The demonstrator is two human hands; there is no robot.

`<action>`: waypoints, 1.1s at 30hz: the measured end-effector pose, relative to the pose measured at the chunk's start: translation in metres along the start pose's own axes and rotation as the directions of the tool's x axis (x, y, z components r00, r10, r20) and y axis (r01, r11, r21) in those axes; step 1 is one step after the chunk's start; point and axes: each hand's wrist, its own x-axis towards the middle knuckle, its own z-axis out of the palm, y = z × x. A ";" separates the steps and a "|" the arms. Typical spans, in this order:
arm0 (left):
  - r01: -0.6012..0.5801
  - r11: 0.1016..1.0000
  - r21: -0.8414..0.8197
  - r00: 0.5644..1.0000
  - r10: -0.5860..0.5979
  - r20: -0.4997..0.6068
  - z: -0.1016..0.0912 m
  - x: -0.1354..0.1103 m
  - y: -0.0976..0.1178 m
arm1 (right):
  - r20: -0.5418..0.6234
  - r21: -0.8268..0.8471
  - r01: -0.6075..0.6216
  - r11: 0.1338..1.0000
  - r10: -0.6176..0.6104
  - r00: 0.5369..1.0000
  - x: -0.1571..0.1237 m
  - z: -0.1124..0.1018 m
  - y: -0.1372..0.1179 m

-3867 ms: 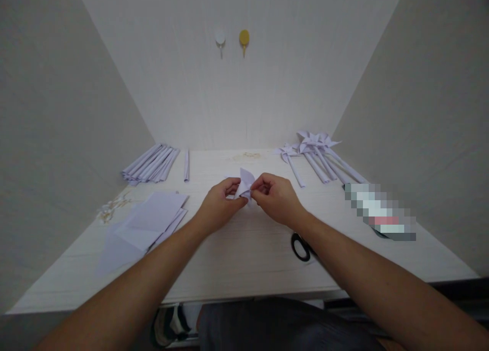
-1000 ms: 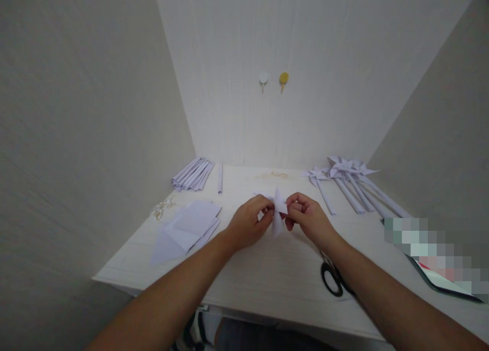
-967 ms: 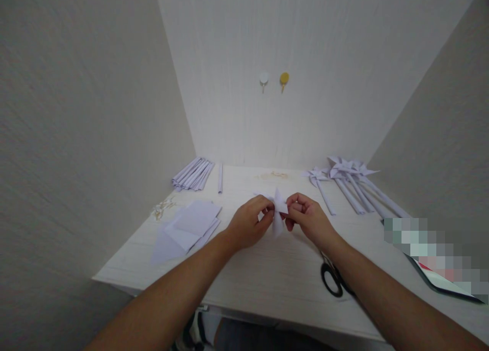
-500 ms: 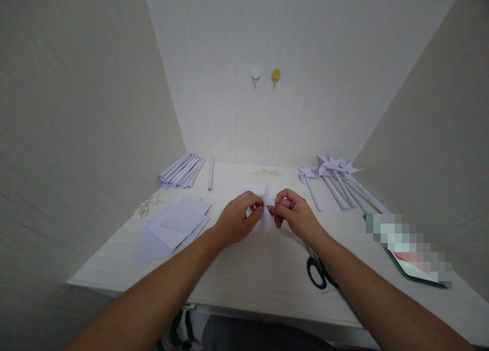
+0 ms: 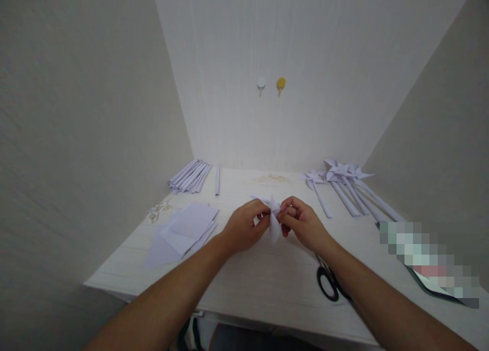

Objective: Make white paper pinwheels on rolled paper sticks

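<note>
Between my two hands is a small white paper pinwheel point(image 5: 274, 230), held just above the middle of the table. My left hand point(image 5: 247, 224) pinches it from the left side with thumb and fingers. From the right, my right hand point(image 5: 300, 221) grips it near its centre with closed fingertips. The fingers hide the centre of the folded paper. Behind it a thin pale strip or stick point(image 5: 260, 197) shows in part. Under my right forearm lie scissors with black handles point(image 5: 327, 284), partly covered by the arm.
At the left are a stack of paper squares point(image 5: 191, 223), a pile of rolled paper sticks point(image 5: 190, 177), one separate stick point(image 5: 217, 181) and small loose pins point(image 5: 158, 211). Finished pinwheels point(image 5: 342, 172) lie back right. A blurred-out flat device point(image 5: 428, 264) rests at the right. Walls enclose the table.
The whole view has shifted slightly, so everything sits a little lower and further right. Both hands still hold the pinwheel, which has turned a little between the fingers.
</note>
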 end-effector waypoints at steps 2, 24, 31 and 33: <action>-0.008 1.000 0.009 1.000 0.009 -0.006 0.000 -0.001 0.001 | 0.018 -0.013 0.004 1.000 -0.004 1.000 0.000 0.000 0.001; -0.011 1.000 -0.011 0.999 0.011 -0.052 -0.005 0.000 0.005 | -0.006 -0.189 0.000 0.982 -0.001 1.000 -0.002 -0.002 -0.008; 0.011 1.000 -0.001 0.999 -0.011 -0.037 -0.004 -0.001 0.005 | -0.001 -0.208 -0.020 0.978 0.021 1.000 -0.002 0.001 -0.009; 0.010 1.000 -0.003 0.999 -0.010 -0.032 -0.004 -0.001 0.005 | 0.008 -0.209 -0.018 0.978 0.020 1.000 -0.003 0.000 -0.009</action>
